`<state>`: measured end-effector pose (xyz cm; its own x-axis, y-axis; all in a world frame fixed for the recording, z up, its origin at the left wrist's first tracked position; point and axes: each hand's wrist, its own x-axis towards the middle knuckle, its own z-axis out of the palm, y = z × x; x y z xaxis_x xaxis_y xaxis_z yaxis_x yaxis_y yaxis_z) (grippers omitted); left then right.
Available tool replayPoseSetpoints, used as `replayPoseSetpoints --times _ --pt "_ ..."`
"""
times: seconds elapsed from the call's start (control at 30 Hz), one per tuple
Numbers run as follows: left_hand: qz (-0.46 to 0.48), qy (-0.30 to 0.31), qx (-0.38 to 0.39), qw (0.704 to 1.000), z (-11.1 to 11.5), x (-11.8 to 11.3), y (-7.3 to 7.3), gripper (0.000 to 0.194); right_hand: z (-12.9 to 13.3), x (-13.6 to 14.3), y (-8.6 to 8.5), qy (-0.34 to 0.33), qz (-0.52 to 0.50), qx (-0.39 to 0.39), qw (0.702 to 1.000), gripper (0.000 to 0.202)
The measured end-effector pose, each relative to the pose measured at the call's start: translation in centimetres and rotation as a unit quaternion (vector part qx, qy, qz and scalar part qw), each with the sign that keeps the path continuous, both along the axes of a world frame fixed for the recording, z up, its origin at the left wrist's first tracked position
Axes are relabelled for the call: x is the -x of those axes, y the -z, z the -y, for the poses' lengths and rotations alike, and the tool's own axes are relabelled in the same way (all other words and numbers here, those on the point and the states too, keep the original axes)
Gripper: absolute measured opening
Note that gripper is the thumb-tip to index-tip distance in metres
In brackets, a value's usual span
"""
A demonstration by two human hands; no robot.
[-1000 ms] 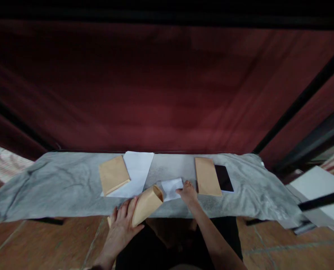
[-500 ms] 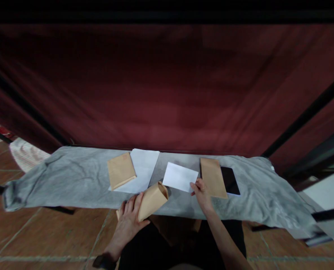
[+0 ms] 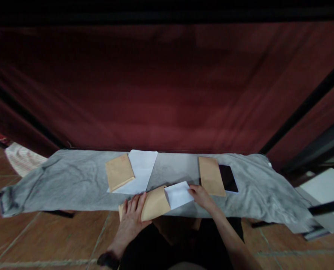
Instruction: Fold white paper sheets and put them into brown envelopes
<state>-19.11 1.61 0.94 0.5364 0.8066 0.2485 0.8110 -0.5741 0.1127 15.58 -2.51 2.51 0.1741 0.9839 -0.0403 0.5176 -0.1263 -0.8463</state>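
My left hand [image 3: 133, 214] grips a brown paper envelope [image 3: 156, 204] at the front edge of the cloth, fingers over its left part and thumb along the near side. The envelope's mouth faces right. Between the fingertips of my right hand [image 3: 200, 195] is the right end of a folded white sheet of paper [image 3: 179, 195]. Its left end sits inside the envelope's mouth, so that part is hidden. Behind my left hand, a second brown envelope [image 3: 119, 172] overlaps some white paper [image 3: 143, 167].
A third brown envelope [image 3: 211, 176] lies right of my right hand, beside a dark-screened tablet or phone [image 3: 228, 178]. Everything rests on a grey cloth [image 3: 77, 180] over a narrow bench. A dark red panel [image 3: 167, 90] rises along the far edge. White boxes [image 3: 327, 198] stand at the right.
My right hand has brought the white paper left and toward me, and its left end has entered the envelope. My left hand has turned the envelope flatter, its mouth toward the paper.
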Motion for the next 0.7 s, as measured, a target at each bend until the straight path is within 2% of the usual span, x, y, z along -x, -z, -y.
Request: replayPoseSetpoints --times 0.33,0.53,0.7 --pt "0.035 0.054 0.019 0.998 0.3 -4.3 -1.5 0.114 -0.7 6.8 1.8 -0.003 -0.040 -0.007 0.999 0.022" --pt "0.033 0.076 0.018 0.996 0.3 -5.2 -1.8 0.112 -0.5 6.7 2.3 0.012 -0.072 0.004 0.997 0.022" --pt "0.027 0.085 0.011 0.996 -0.1 -5.2 -2.2 0.108 0.1 6.3 1.9 0.092 -0.069 -0.026 0.993 0.023"
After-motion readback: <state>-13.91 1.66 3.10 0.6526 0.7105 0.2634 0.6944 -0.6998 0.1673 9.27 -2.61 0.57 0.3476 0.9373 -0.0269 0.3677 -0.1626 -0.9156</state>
